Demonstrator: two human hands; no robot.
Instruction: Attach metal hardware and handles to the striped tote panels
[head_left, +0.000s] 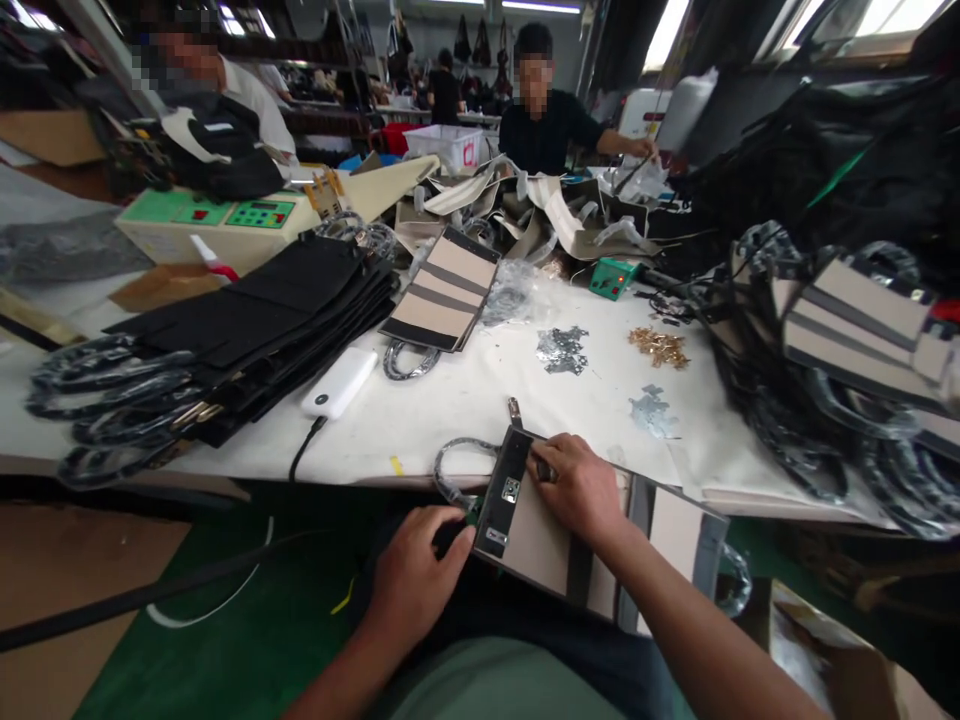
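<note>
A beige-and-black bag panel (551, 535) lies slanted across my lap and the table's edge. Plastic-wrapped handle loops stick out at both ends, and small metal fittings (511, 489) sit on its black band. My left hand (420, 565) is closed at the panel's left edge, where a handle loop (442, 470) joins; part of its grip is hidden. On top of the panel, beside the black band, my right hand (581, 490) presses with curled fingers. Something small and dark shows at those fingers, too unclear to name.
Stacked black bag pieces (277, 310) and a white power bank (340, 384) with a cable are on the left. Silver plates (562, 350) and brass-coloured pieces (658, 347) lie ahead, near a green box (613, 278). More panels (862, 310) pile up right. A co-worker sits opposite.
</note>
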